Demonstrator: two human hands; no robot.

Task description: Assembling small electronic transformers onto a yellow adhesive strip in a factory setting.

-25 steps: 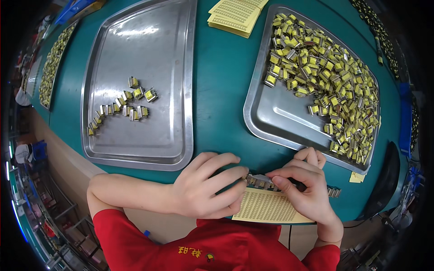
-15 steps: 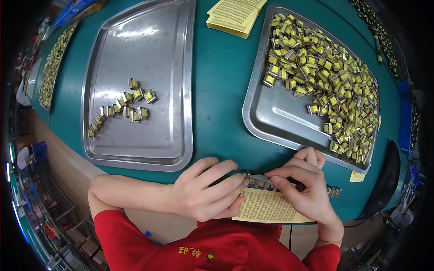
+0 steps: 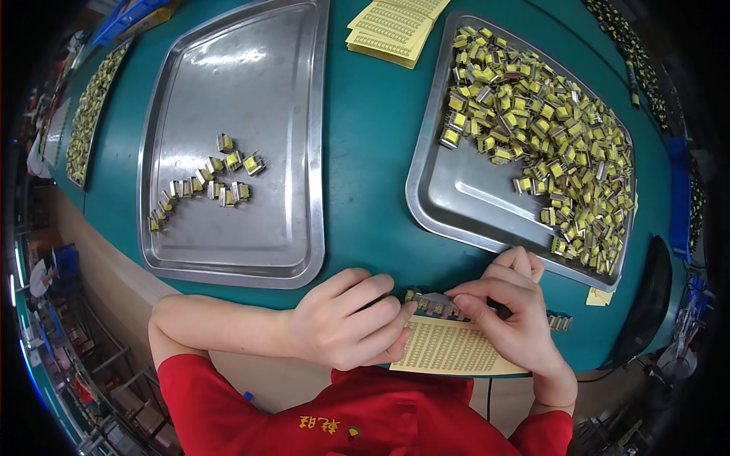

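A row of small transformers [image 3: 437,307] runs along the table's near edge, between my two hands. My left hand [image 3: 346,319] is closed at the row's left end, fingertips curled in and hiding whatever they touch. My right hand [image 3: 511,304] is closed above the row, thumb and forefinger pinched at a thin greyish piece too small to name. To its right, more of the row [image 3: 561,322] shows. Just below the row lies a yellow sheet of printed labels [image 3: 449,348], partly under my right hand.
At left, a metal tray [image 3: 228,258] holds several yellow-wrapped transformers [image 3: 217,176]. The right metal tray [image 3: 464,205] is heaped with them [image 3: 555,129]. Yellow label sheets [image 3: 395,30] are stacked between the trays at the back. A dark curved object [image 3: 646,296] stands at far right.
My left fingers have curled in slightly at the row's left end, showing a little more of it. My right hand stays almost still.
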